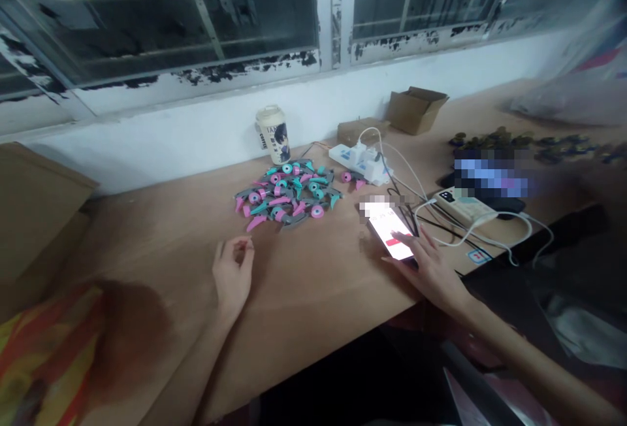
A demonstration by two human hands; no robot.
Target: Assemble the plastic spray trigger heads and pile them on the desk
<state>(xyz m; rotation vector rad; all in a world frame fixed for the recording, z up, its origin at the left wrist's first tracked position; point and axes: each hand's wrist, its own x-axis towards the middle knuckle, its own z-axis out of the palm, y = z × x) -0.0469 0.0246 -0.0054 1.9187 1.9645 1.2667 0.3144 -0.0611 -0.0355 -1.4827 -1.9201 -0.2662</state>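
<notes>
My left hand [234, 272] rests on the brown table with its fingers curled towards the thumb, and no object shows in it. Just beyond it lies a pile of small plastic pieces [294, 194] in pink, teal and grey, some with round ends. My right hand [434, 272] reaches over a phone [386, 227] with a bright white screen. One fingertip touches the screen near a red button, while the thumb lies along the phone's near edge. The other fingers are stretched out and apart.
Behind the pile stands a coffee cup [274, 135]. White power strips [362, 163] with tangled cables lie right of it, near an open cardboard box [416, 110]. More dark small pieces [504, 140] lie farther right. A large carton [39, 210] and a red-yellow bag [53, 354] fill the left.
</notes>
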